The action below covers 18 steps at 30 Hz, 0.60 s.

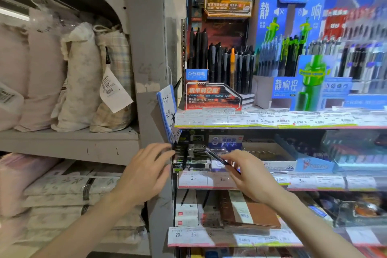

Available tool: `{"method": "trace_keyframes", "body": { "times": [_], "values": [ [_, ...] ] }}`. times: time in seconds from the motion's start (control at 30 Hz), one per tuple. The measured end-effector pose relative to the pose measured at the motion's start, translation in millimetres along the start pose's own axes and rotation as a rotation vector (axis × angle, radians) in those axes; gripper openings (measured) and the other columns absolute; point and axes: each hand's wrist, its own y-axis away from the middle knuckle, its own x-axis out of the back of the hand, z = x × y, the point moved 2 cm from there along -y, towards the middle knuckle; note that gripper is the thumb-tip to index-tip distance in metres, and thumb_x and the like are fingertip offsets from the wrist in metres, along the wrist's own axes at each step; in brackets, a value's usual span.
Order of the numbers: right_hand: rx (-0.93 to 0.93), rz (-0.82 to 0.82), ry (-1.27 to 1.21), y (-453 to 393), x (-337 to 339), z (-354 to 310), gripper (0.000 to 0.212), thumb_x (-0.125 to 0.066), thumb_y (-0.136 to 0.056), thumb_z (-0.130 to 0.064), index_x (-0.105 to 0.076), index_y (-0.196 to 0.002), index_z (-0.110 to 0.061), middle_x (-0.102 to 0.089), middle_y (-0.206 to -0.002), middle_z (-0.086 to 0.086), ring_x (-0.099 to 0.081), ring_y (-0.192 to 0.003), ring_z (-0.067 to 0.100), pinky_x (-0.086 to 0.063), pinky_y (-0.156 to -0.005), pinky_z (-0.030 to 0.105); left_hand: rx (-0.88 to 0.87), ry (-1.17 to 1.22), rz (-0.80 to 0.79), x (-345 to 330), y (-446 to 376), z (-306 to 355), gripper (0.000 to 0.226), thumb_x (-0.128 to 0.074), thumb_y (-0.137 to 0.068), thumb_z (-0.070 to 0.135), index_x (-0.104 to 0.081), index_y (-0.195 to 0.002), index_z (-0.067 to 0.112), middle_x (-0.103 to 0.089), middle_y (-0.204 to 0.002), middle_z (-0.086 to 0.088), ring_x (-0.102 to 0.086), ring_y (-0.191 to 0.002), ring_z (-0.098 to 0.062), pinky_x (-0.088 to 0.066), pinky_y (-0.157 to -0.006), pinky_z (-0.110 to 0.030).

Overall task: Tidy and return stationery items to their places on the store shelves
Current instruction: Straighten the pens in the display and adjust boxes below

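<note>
My right hand (249, 174) pinches a dark pen (215, 156) that points up and left toward a black-and-white pen display box (191, 158) on the middle stationery shelf. A single black pen (184, 158) stands in that box. My left hand (146, 170) is spread with fingers apart, its fingertips touching the left end of the box by the grey post. It holds nothing.
The top shelf carries a red-black pen display (217, 69) and blue displays (297, 54) full of pens. A handwritten blue-edged sign (167, 111) hangs on the shelf corner. Brown notebooks (249, 209) lie on the lower shelf. Bagged bedding (79, 77) fills the grey shelves on the left.
</note>
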Motion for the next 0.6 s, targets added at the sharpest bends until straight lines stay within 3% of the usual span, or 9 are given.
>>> {"method": "trace_keyframes", "body": {
  "times": [0.2,0.33,0.47,0.6],
  "values": [
    [0.071,0.102,-0.140,9.8,52.0,7.3,0.015,-0.061,-0.090,-0.029,-0.063,-0.105,-0.030,-0.064,-0.086,-0.014,-0.057,-0.076,0.008,-0.052,-0.071,0.032,-0.034,0.063,0.208,38.1,-38.4,31.0,0.026,-0.061,-0.090,0.022,-0.065,-0.113,0.010,-0.061,-0.110,-0.001,-0.058,-0.100,-0.017,-0.055,-0.071,-0.034],
    [0.097,0.151,-0.295,2.7,86.4,2.1,0.013,-0.066,-0.089,-0.023,-0.063,-0.101,-0.028,-0.066,-0.080,-0.013,-0.063,-0.074,0.010,-0.054,-0.071,0.033,-0.047,0.035,0.234,52.4,-76.6,42.3,0.029,-0.066,-0.089,0.026,-0.065,-0.115,0.013,-0.059,-0.115,-0.002,-0.059,-0.098,-0.018,-0.055,-0.069,-0.037],
    [0.089,0.219,-0.398,-13.3,116.2,-0.5,0.019,-0.068,-0.090,-0.016,-0.063,-0.104,-0.028,-0.068,-0.080,-0.011,-0.064,-0.075,0.007,-0.054,-0.069,0.023,-0.016,0.038,0.137,51.7,-108.1,46.6,0.031,-0.058,-0.093,0.037,-0.062,-0.120,0.021,-0.056,-0.122,0.005,-0.053,-0.107,-0.015,-0.053,-0.079,-0.038],
    [0.067,0.310,-0.389,-36.7,138.3,6.9,0.029,-0.068,-0.089,-0.018,-0.057,-0.115,-0.025,-0.068,-0.087,-0.009,-0.064,-0.078,0.005,-0.054,-0.071,0.024,0.055,0.103,0.021,41.4,-125.7,49.5,0.036,-0.049,-0.095,0.047,-0.057,-0.125,0.029,-0.051,-0.124,0.014,-0.047,-0.114,-0.008,-0.045,-0.092,-0.031]
  ]
}}
